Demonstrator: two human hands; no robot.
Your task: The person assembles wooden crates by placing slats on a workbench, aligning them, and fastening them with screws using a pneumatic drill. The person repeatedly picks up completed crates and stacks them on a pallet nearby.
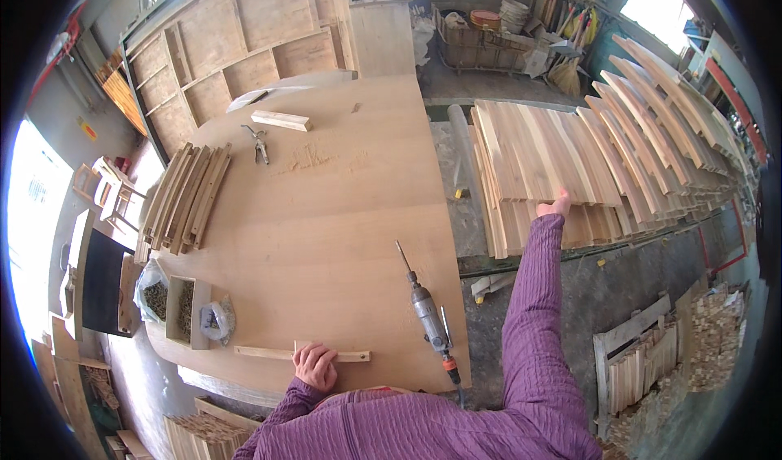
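Near the front edge of the table, my left hand (316,366) lies with curled fingers over a thin wooden strip (352,356); a small upright piece of wood shows by the fingers. My right arm reaches out to the right. At the front edge of a stacked wooden panel (533,150), my right hand (555,205) is closed with the thumb on top; its other fingers are hidden underneath. A power drill (426,309) with a long bit rests on the table between my hands, its bit pointing away from me.
The wooden table (309,232) bears a bundle of wood strips (186,199), a box of screws (187,313), bags of small hardware (217,320), locking pliers (258,144) and a wood block (281,120). More panels (652,134) lean at the right; slats (643,370) stand below.
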